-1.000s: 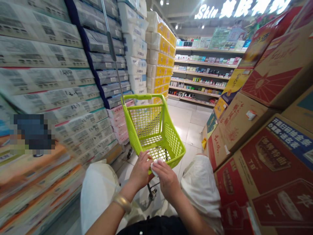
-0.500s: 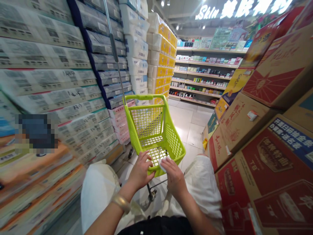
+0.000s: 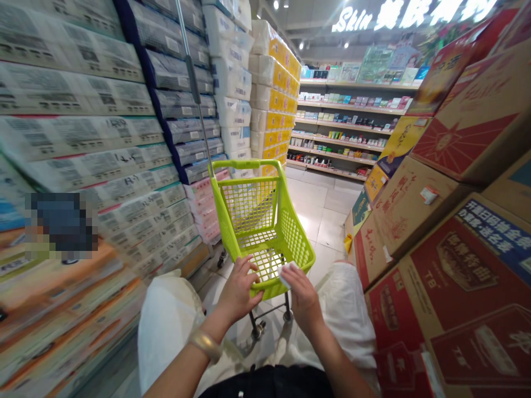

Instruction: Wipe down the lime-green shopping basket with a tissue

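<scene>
A lime-green shopping cart (image 3: 296,243) with a plastic mesh basket stands between my knees. My left hand (image 3: 240,287) is closed over the near left part of the basket rim, thumb on the near side and fingers over the inside. My right hand (image 3: 302,293) presses a crumpled white wipe (image 3: 286,275) against the rim near its right front corner. Its fingers lie over the wipe and hide part of it. The basket floor shows through as bare mesh.
Wrapped paper packs (image 3: 103,99) are piled high on my left, with yellow-and-white packs (image 3: 274,99) farther along. Cardboard cartons (image 3: 452,265) rise close on my right. Shelves of small goods (image 3: 340,124) stand beyond the tiled floor (image 3: 305,202). A thin pole (image 3: 193,77) rises from the cart.
My right hand has slid the white wipe a little to the right along the basket rim. My left hand keeps its place, and the cart has not moved.
</scene>
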Available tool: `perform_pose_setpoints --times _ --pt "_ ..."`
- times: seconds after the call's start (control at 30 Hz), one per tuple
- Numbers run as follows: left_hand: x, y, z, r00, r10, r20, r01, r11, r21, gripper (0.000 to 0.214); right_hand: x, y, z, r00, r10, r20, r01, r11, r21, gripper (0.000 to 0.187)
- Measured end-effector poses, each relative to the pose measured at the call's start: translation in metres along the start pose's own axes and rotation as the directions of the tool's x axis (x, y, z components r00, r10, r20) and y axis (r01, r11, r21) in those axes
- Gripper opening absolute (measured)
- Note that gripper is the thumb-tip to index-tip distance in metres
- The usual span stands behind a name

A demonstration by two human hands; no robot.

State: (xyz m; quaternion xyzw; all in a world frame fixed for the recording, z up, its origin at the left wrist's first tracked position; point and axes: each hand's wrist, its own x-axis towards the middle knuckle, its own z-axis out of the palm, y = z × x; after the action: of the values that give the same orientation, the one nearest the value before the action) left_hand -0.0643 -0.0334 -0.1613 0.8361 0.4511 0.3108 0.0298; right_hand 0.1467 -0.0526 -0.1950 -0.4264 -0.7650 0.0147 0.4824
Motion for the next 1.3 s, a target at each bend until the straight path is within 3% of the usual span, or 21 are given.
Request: perform_pose_setpoints --times 0.07,0.13,0.23,0.33,0.4,0.57,0.67,0.77,0.83,0.93,1.0,1.1,1.2,1.3 --pt "0.0 0.001 0.001 1.0 0.001 -0.002 -0.001 1.0 -0.004 0.008 0.001 0.016 -0.008 0.986 0.103 -0.133 -0.113 0.991 -0.069 0.048" --pt "0.001 0.002 0.002 1.0 0.0 -0.008 0.0 1.0 -0.005 0.007 0.002 0.018 -0.006 0.974 0.143 -0.175 -0.161 0.982 -0.096 0.046" --pt "0.002 0.002 0.003 1.0 0.003 -0.015 -0.003 1.0 -0.001 0.009 0.004 -0.007 0.011 0.999 0.047 -0.026 -0.048 0.998 -0.038 0.046" --pt "0.001 0.0 0.003 1.0 0.014 0.002 -0.014 1.0 0.001 0.02 0.006 -0.027 0.022 0.987 -0.1 0.123 0.093 0.994 0.059 0.048" --pt "0.0 0.0 0.002 1.0 0.011 0.001 -0.011 1.0 0.004 0.016 0.006 -0.021 0.018 0.992 -0.079 0.095 0.075 0.996 0.047 0.049" --pt "0.001 0.003 0.003 1.0 -0.003 -0.015 0.004 1.0 0.005 0.007 0.006 0.002 -0.001 0.987 0.119 -0.107 -0.128 0.989 -0.075 0.048" --pt "0.001 0.004 0.003 1.0 0.0 -0.015 0.0 1.0 0.003 0.011 0.005 -0.018 0.008 1.0 0.011 0.023 -0.011 1.0 -0.01 0.047" --pt "0.0 0.002 0.003 1.0 0.01 0.005 -0.01 1.0 0.004 0.018 0.005 -0.033 0.016 0.979 -0.146 0.145 0.135 0.987 0.086 0.047" --pt "-0.001 0.002 0.002 1.0 0.005 0.003 -0.005 1.0 0.005 0.014 0.005 -0.024 0.012 0.989 -0.101 0.112 0.095 0.994 0.058 0.048" --pt "-0.002 0.002 0.003 1.0 -0.002 -0.016 0.002 1.0 0.008 0.008 0.005 0.001 -0.001 0.995 0.07 -0.065 -0.073 0.996 -0.052 0.048" --pt "-0.001 0.003 0.004 1.0 -0.005 -0.022 0.005 1.0 0.011 0.008 0.004 0.006 -0.004 0.984 0.119 -0.133 -0.13 0.988 -0.083 0.047" --pt "0.0 0.004 0.004 1.0 -0.005 -0.013 0.006 1.0 0.013 0.01 0.003 -0.01 0.004 1.0 -0.007 -0.001 0.007 1.0 -0.022 0.045" --pt "0.0 0.004 0.004 1.0 0.005 0.008 -0.005 1.0 0.008 0.014 0.003 -0.022 0.01 0.985 -0.117 0.124 0.112 0.993 0.042 0.046" --pt "-0.001 0.004 0.002 1.0 -0.01 0.003 0.01 1.0 0.004 0.009 0.004 -0.007 0.003 1.0 -0.013 0.009 0.014 0.999 -0.037 0.047"
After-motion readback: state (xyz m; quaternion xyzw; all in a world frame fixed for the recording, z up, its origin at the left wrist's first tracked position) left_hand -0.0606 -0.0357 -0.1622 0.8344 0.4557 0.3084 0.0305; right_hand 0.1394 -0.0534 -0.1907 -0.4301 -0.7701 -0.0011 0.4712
